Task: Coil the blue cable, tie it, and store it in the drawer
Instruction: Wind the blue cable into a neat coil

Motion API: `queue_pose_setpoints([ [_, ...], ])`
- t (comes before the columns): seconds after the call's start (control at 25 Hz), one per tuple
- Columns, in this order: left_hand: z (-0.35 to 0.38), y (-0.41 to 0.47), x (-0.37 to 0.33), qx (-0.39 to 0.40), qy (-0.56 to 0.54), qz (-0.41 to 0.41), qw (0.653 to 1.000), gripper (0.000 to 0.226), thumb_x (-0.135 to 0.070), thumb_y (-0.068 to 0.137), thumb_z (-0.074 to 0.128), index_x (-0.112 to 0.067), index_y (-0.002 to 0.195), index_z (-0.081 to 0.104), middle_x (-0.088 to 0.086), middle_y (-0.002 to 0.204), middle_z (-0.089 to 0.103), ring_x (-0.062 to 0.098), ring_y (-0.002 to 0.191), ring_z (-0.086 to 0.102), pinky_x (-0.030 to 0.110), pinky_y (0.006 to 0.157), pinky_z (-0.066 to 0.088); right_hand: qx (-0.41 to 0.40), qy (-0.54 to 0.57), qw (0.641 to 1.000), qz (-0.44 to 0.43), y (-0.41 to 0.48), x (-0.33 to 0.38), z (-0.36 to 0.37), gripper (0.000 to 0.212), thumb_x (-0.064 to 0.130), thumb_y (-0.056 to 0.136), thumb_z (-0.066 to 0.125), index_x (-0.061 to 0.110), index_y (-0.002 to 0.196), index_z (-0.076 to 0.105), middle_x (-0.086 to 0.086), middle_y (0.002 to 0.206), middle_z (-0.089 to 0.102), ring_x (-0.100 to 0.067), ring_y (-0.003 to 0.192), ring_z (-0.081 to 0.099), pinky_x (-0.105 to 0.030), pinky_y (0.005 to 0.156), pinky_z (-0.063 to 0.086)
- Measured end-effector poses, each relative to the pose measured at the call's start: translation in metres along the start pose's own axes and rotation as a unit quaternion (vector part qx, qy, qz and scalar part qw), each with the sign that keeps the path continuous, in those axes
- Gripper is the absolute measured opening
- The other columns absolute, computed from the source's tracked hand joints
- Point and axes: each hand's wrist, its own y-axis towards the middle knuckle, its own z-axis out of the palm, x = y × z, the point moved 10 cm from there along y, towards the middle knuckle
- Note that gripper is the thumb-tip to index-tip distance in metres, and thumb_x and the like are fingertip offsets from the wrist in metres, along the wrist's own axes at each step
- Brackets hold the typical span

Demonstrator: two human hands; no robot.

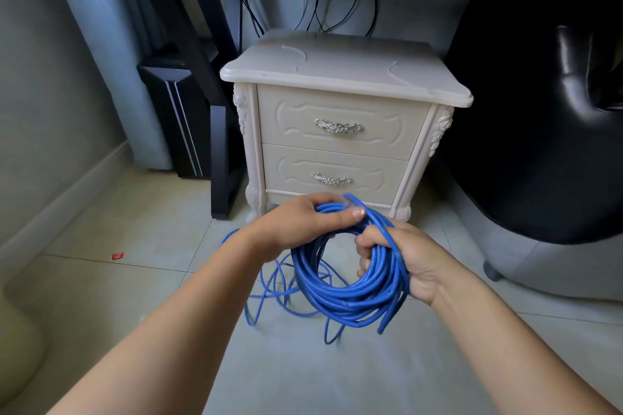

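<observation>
The blue cable (340,296) is wound into a round coil of several loops, held upright in front of me above the floor. My right hand (409,263) grips the coil's right side in a fist. My left hand (303,222) holds the top of the coil, thumb pressed on the clear plug end. Loose loops of the same cable trail on the tiles below and to the left. Behind the coil stands a cream nightstand (344,71) with an upper drawer (337,121) and a lower drawer (333,173), both closed, each with a silver handle.
A black desk leg (222,158) and a dark computer case (175,118) stand left of the nightstand. A black leather chair (546,145) fills the right side. A small red scrap (117,256) lies on the tiled floor at left. Wires hang behind the nightstand.
</observation>
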Motion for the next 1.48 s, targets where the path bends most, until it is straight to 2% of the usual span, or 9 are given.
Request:
queue_pose_setpoints([
  [0.16, 0.001, -0.001, 0.020, 0.039, 0.023, -0.061, 0.997, 0.021, -0.027, 0.082, 0.079, -0.018, 0.098, 0.070, 0.009, 0.088, 0.069, 0.016, 0.076, 0.063, 0.029, 0.078, 0.057, 0.048, 0.066, 0.996, 0.037, -0.002, -0.010, 0.013, 0.010, 0.014, 0.078, 0.069, 0.006, 0.077, 0.062, -0.006, 0.054, 0.042, -0.016, 0.041, 0.043, -0.030, 0.048, 0.046],
  [0.4, -0.033, -0.003, 0.006, -0.100, 0.011, -0.020, 0.995, 0.010, -0.023, 0.081, 0.079, -0.020, 0.087, 0.071, 0.000, 0.066, 0.057, 0.017, 0.063, 0.050, 0.048, 0.068, 0.059, 0.062, 0.132, 0.988, 0.046, 0.003, 0.009, -0.005, 0.084, 0.074, 0.074, 0.052, 0.004, 0.116, 0.067, -0.016, 0.083, 0.066, -0.028, 0.070, 0.067, -0.046, 0.076, 0.055],
  [0.6, -0.103, -0.023, -0.003, -0.301, 0.001, 0.048, 0.952, 0.021, -0.030, 0.075, 0.083, -0.028, 0.092, 0.071, -0.014, 0.065, 0.065, 0.007, 0.056, 0.053, 0.039, 0.069, 0.056, -0.140, 0.285, 0.948, 0.035, 0.000, 0.011, -0.072, 0.052, 0.037, 0.102, 0.037, 0.003, 0.141, 0.044, -0.022, 0.086, 0.072, -0.021, 0.052, 0.066, -0.020, 0.043, 0.051],
  [0.8, -0.095, -0.030, -0.024, -0.310, 0.070, 0.106, 0.942, 0.027, -0.024, 0.079, 0.080, -0.030, 0.102, 0.067, -0.023, 0.063, 0.064, -0.007, 0.053, 0.054, 0.012, 0.058, 0.042, -0.319, -0.072, 0.937, -0.121, -0.020, 0.046, -0.085, 0.041, 0.027, 0.101, 0.044, 0.018, 0.141, 0.044, 0.007, 0.111, 0.055, -0.011, 0.103, 0.053, -0.024, 0.092, 0.041],
  [0.92, -0.088, -0.031, -0.033, -0.305, 0.093, 0.120, 0.940, 0.028, -0.023, 0.080, 0.079, -0.031, 0.103, 0.066, -0.018, 0.071, 0.065, -0.007, 0.056, 0.054, 0.008, 0.057, 0.040, -0.173, -0.150, 0.953, -0.196, -0.017, 0.063, -0.032, 0.029, 0.057, 0.096, 0.046, 0.040, 0.117, 0.058, 0.017, 0.119, 0.061, -0.002, 0.119, 0.055, -0.021, 0.103, 0.040],
  [1.08, -0.077, -0.032, -0.043, -0.295, 0.128, 0.138, 0.937, 0.031, -0.020, 0.081, 0.077, -0.037, 0.103, 0.063, -0.014, 0.084, 0.069, -0.004, 0.070, 0.060, 0.008, 0.063, 0.044, -0.032, -0.223, 0.940, -0.258, -0.018, 0.056, 0.014, 0.062, 0.062, 0.087, 0.053, 0.035, 0.142, 0.042, 0.025, 0.130, 0.056, 0.013, 0.117, 0.051, -0.009, 0.094, 0.038],
  [1.2, -0.076, -0.035, -0.042, -0.312, 0.092, 0.140, 0.935, 0.031, -0.020, 0.081, 0.078, -0.040, 0.100, 0.062, -0.014, 0.083, 0.070, -0.001, 0.072, 0.062, 0.013, 0.066, 0.046, -0.018, -0.196, 0.945, -0.259, -0.018, 0.047, 0.022, 0.070, 0.062, 0.082, 0.056, 0.040, 0.145, 0.034, 0.021, 0.123, 0.058, 0.003, 0.104, 0.056, -0.007, 0.069, 0.045],
  [1.36, -0.070, -0.037, -0.033, -0.361, 0.008, 0.128, 0.924, 0.025, -0.024, 0.081, 0.078, -0.032, 0.101, 0.066, -0.016, 0.079, 0.070, -0.005, 0.066, 0.060, 0.016, 0.064, 0.047, -0.069, -0.120, 0.955, -0.263, -0.013, 0.038, 0.016, 0.078, 0.053, 0.072, 0.074, 0.046, 0.139, 0.037, 0.020, 0.122, 0.062, -0.004, 0.106, 0.061, -0.023, 0.084, 0.047],
  [1.48, -0.059, -0.038, -0.031, -0.382, -0.032, 0.123, 0.916, 0.022, -0.025, 0.084, 0.076, -0.028, 0.103, 0.067, -0.014, 0.079, 0.069, -0.005, 0.063, 0.058, 0.014, 0.062, 0.045, -0.125, -0.011, 0.966, -0.225, -0.005, 0.029, 0.005, 0.066, 0.039, 0.069, 0.080, 0.035, 0.127, 0.051, 0.009, 0.098, 0.067, -0.010, 0.086, 0.063, -0.021, 0.065, 0.047],
])
